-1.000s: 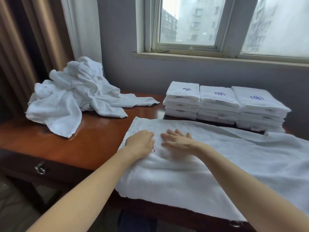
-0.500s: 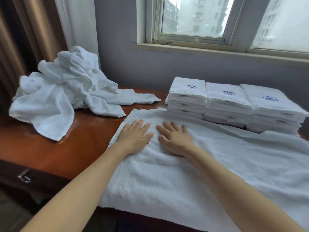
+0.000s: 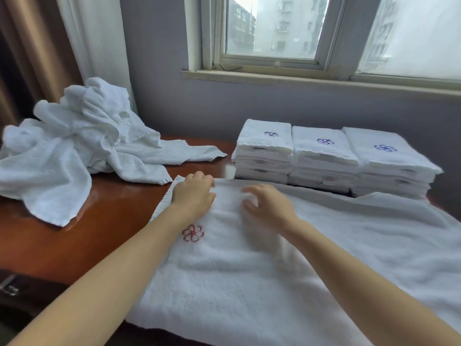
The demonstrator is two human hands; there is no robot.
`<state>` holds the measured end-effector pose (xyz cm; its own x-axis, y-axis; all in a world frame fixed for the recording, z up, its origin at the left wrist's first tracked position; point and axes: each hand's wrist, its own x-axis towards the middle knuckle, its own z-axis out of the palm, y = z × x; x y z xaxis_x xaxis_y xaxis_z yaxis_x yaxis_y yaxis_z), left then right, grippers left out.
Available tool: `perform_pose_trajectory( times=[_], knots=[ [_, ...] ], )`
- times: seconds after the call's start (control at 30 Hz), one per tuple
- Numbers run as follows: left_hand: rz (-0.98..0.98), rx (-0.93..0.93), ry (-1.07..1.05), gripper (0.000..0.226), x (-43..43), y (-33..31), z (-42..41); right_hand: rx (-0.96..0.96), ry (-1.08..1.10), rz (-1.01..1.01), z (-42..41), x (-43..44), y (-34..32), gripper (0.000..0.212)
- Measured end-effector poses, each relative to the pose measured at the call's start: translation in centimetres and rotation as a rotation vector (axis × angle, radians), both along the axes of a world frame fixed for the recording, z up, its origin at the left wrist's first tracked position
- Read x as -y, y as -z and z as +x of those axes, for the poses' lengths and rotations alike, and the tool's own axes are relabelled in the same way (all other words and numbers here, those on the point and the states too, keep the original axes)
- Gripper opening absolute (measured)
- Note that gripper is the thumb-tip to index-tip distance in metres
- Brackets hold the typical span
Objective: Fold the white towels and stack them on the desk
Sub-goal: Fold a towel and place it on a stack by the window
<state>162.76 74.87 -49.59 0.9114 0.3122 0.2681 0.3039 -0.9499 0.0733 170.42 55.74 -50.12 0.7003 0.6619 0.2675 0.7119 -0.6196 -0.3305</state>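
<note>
Both hands have slid forward from lying flat. On the spread towel (image 3: 249, 283) across the near bench (image 3: 99, 233), the left hand (image 3: 193, 196) curls round its far edge; the right hand (image 3: 269, 206) is blurred, grasp unclear. Beyond stand three folded stacks (image 3: 324, 156) and a loose heap (image 3: 74, 151).

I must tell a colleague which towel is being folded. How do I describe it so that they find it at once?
Below the window stands a brown desk. The towel lies spread flat along its near edge, before three folded stacks, beneath the left hand and right hand. Unlike the stacks, whose emblems are blue, it bears a red flower emblem.
</note>
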Motion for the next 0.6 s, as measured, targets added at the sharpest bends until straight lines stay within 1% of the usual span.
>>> perform_pose_trajectory(
  times=[0.1, 0.17, 0.27, 0.33, 0.37, 0.43, 0.47, 0.53, 0.6],
  knots=[
    [-0.093, -0.048, 0.094, 0.042, -0.7, 0.1, 1.5, 0.031, 0.124, -0.055, 2.2, 0.5, -0.7, 0.042],
    [-0.166, -0.095, 0.134, 0.049, -1.1, 0.2, 2.5, 0.006, 0.127, -0.083, 2.9, 0.1, -0.6, 0.046],
    [-0.359, -0.175, 0.183, 0.063, -2.0, 0.0, 3.7, -0.030, 0.116, -0.112, 3.5, -1.1, -0.1, 0.052],
    [-0.467, -0.259, 0.176, 0.072, -2.5, -0.6, 4.5, -0.089, 0.136, -0.143, 3.8, -1.8, -0.2, 0.054],
    [-0.484, -0.305, 0.159, 0.074, -2.6, -1.0, 4.8, -0.121, 0.160, -0.158, 3.9, -2.1, -0.4, 0.052],
    [-0.454, -0.398, 0.134, 0.071, -2.7, -1.9, 5.4, -0.181, 0.212, -0.183, 4.3, -2.3, -1.0, 0.043],
    [-0.434, -0.438, 0.131, 0.067, -2.8, -2.4, 5.6, -0.206, 0.225, -0.194, 4.4, -2.3, -1.4, 0.037],
    [-0.390, -0.488, 0.108, 0.050, -3.0, -3.2, 5.7, -0.243, 0.236, -0.201, 4.5, -2.3, -1.9, 0.019],
    [-0.349, -0.478, 0.069, 0.030, -2.9, -3.5, 5.5, -0.237, 0.255, -0.179, 4.4, -2.2, -1.8, 0.013]
  ],
)
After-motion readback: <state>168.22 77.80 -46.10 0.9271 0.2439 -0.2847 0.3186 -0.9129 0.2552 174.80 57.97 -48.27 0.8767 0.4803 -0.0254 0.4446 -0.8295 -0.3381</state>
